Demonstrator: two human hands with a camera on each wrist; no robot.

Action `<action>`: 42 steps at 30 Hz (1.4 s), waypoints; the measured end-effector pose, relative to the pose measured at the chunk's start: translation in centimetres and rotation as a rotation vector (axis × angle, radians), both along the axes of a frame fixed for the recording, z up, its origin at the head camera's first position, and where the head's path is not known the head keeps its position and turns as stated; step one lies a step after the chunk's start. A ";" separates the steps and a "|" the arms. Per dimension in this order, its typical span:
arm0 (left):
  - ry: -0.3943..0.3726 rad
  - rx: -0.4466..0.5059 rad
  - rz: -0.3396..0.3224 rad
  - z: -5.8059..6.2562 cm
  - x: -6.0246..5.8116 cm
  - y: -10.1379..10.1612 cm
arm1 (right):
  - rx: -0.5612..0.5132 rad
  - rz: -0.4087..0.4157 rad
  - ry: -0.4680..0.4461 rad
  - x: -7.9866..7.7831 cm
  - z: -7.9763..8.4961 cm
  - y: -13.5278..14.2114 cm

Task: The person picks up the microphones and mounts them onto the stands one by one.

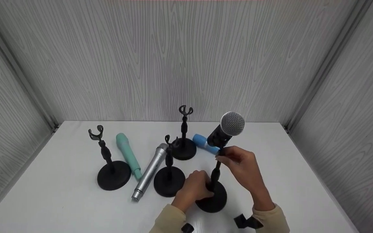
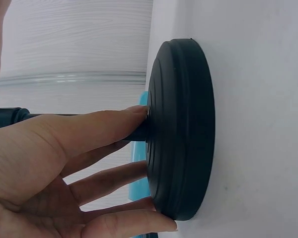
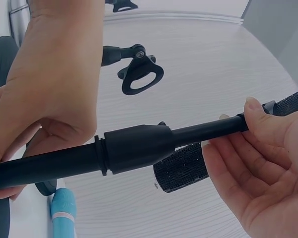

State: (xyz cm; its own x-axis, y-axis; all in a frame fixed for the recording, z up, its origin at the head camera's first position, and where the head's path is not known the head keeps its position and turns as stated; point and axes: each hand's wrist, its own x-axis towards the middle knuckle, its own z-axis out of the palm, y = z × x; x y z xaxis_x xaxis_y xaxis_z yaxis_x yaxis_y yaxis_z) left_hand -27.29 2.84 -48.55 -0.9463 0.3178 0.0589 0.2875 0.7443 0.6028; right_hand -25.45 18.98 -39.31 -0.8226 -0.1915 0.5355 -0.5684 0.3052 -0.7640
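Note:
A black microphone with a silver mesh head sits tilted in the top of a black desk stand at the right front. My right hand pinches the stand's upper pole just below the microphone, between thumb and fingertips. Low down, my left hand holds the pole at the round base; its thumb lies along the pole and other fingers touch the base. The pole's thicker collar shows between both hands in the right wrist view.
Three more black stands with bare clips stand on the white table: left, middle and back. Among them lie a teal microphone and a silver microphone. A blue microphone lies behind the held stand. Grained walls surround the table.

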 end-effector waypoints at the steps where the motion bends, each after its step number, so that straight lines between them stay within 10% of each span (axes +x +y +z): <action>1: 0.001 0.002 -0.002 0.0 0.0 0.0 | -0.005 0.001 0.002 0.0 0.1 0.0; 42: 0.005 0.023 -0.013 -0.1 -0.1 0.1 | -0.009 -0.024 0.007 0.1 2.5 -0.1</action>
